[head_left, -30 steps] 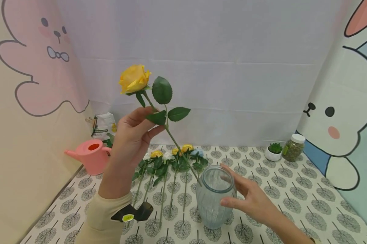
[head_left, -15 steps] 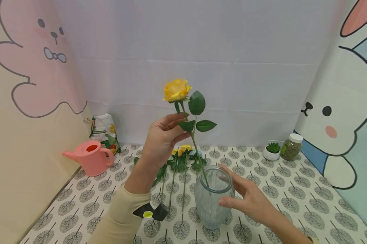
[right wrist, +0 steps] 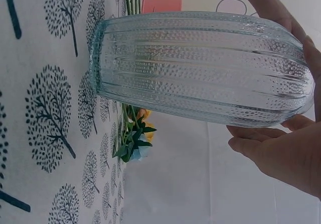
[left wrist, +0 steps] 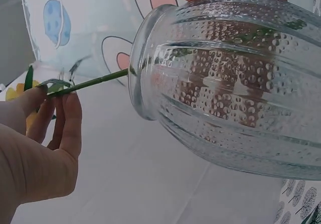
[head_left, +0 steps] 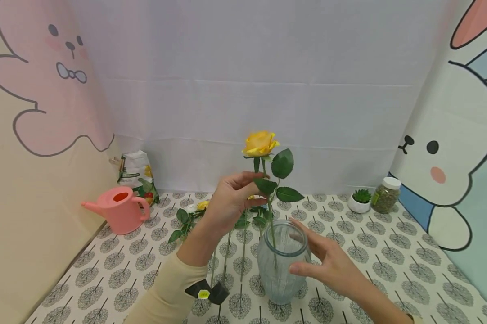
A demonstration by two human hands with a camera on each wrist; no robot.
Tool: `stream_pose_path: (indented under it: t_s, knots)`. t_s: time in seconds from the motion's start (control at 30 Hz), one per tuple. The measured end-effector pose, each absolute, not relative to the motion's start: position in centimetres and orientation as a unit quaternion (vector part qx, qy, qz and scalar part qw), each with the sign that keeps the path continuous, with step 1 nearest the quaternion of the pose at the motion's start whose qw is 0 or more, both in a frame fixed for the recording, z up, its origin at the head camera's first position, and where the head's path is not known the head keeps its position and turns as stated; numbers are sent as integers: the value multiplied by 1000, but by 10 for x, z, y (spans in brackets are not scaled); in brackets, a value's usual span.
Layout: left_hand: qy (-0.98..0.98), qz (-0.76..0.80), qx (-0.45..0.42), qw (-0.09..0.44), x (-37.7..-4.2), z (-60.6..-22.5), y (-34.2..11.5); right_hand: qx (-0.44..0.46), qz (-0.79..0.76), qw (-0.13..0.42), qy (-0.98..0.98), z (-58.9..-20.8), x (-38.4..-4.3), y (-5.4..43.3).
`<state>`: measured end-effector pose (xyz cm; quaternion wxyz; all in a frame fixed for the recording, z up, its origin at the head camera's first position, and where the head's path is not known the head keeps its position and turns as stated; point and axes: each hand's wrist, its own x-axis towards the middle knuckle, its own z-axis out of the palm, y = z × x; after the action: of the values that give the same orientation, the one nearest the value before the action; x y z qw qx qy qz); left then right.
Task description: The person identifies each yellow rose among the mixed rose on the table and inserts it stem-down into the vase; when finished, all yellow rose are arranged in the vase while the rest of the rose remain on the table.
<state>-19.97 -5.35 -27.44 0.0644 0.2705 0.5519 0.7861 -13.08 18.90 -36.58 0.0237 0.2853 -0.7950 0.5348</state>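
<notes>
My left hand [head_left: 231,202] pinches a yellow rose [head_left: 260,144] by its stem, just under the bloom and among the leaves. The rose stands almost upright, and the lower part of its stem [left wrist: 100,80] passes through the mouth of a clear, ribbed glass vase [head_left: 281,279]. The vase stands upright on the patterned tablecloth. My right hand [head_left: 330,265] holds the vase near its top, thumb on the near side and fingers round the far side. Bumpy glass blurs the stem's end.
More flowers lie on the cloth behind my left forearm, with a leafy stem [head_left: 182,225] showing. At left are a pink watering can [head_left: 124,216] and a printed bag [head_left: 136,173]. A potted succulent [head_left: 360,203] and a white-lidded jar [head_left: 385,195] stand at back right.
My left hand has carried the rose right and down, turning it more upright; its stem went from beside the vase into the mouth. My right hand keeps its place on the vase.
</notes>
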Motion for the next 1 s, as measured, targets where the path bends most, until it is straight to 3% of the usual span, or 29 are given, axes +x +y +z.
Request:
stream_pose_path:
  t_s: [1.0]
  knots:
    - [629, 709, 302, 104, -204, -309, -42, 266, 549, 6, -793, -363, -129, 189]
